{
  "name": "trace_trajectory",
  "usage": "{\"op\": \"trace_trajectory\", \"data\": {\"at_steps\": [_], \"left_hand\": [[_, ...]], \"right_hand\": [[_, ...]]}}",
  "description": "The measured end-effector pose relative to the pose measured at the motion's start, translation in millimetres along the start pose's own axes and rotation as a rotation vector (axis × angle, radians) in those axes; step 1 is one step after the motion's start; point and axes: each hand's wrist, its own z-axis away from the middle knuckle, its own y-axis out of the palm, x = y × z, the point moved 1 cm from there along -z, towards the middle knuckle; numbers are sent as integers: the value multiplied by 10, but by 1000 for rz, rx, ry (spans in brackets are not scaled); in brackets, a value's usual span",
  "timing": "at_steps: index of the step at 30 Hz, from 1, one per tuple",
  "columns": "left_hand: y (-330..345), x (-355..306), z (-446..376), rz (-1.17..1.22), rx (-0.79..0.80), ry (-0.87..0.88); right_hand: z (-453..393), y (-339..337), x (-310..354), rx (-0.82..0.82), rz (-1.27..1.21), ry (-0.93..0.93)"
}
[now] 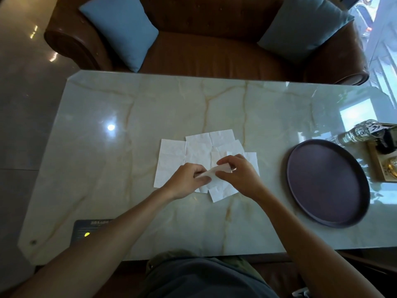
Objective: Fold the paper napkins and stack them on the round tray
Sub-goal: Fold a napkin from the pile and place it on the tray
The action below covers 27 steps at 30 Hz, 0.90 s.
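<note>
A thin white paper napkin [211,173] is pinched between both of the person's bare hands at the centre of the frame, lifted a little and creased into a narrow band. The left hand [186,182] closes its thumb and fingers on the napkin's left end, and the right hand [240,175] nips the right end between thumb and forefinger. Beneath them lies a loose spread of flat white paper napkins [194,154], overlapping one another and marked with old fold lines, resting on the pale green marble table with amber veins [120,160]. To the right of the frame, well apart from the napkins, the round dark purple tray [326,183] sits on the same table with nothing on it. Just beyond the tray, at the right edge, a clear glass bottle [357,132] lies tilted beside a small wooden holder [380,166]. At the lower left of the table is a dark card with a yellow dot [89,231]. Along the top of the frame stands a brown leather sofa [214,46] carrying two blue cushions, one at the upper left [120,31] and one at the upper right [305,24].
</note>
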Motion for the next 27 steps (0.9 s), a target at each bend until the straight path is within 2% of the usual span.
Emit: {"op": "trace_trajectory", "data": {"at_steps": [2, 7, 18, 23, 27], "left_hand": [[0, -3, 2, 2, 38, 16], [-48, 16, 3, 10, 101, 38], [-132, 60, 11, 57, 36, 48], [-211, 69, -15, 35, 18, 57], [-255, 61, -28, 34, 48, 55]], "right_hand": [[-9, -18, 9, 6, 82, -29], [-79, -54, 52, 218, 148, -26], [-172, 43, 92, 301, 131, -66], [-197, 79, 122, 284, 154, -62], [-187, 136, 148, 312, 191, -74]]}}
